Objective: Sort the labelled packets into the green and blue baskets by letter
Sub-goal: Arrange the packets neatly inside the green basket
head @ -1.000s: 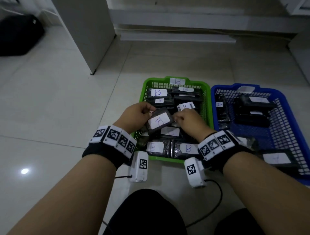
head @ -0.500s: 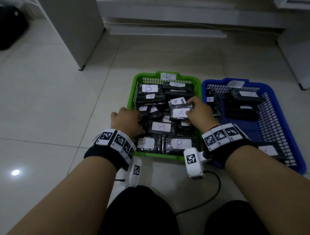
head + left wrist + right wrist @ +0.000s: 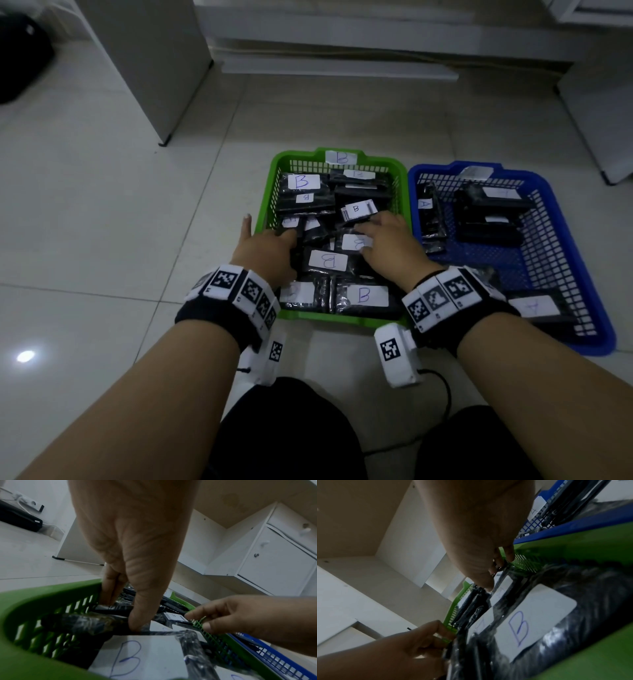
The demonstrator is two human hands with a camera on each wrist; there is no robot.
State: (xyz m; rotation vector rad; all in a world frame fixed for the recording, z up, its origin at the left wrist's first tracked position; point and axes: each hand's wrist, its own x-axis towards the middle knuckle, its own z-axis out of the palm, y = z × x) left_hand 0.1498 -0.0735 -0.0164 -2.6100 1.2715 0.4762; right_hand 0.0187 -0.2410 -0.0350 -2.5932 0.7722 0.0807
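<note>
The green basket (image 3: 263, 202), tagged B, is crowded with black packets with white B labels. The blue basket (image 3: 438, 168) to its right holds a few black packets labelled A (image 3: 424, 204). My left hand (image 3: 270, 246) reaches in at the green basket's left wall. In the left wrist view its thumb and fingers (image 3: 122, 613) pinch a black packet (image 3: 82, 624) between them. My right hand (image 3: 387, 240) lies with fingers spread on a B packet (image 3: 352, 242) in the basket's middle. The right wrist view shows its fingertips (image 3: 496, 574) touching that packet's far edge.
Both baskets sit side by side on a pale tiled floor. A white cabinet leg (image 3: 164, 142) stands at the back left and white furniture (image 3: 609, 137) at the back right. A black bag (image 3: 20, 58) lies far left. My knees (image 3: 287, 431) are just below the baskets.
My right hand carried the B packet from mid-air down into the green basket and now rests on it. My left hand moved to the basket's left wall and reached in.
</note>
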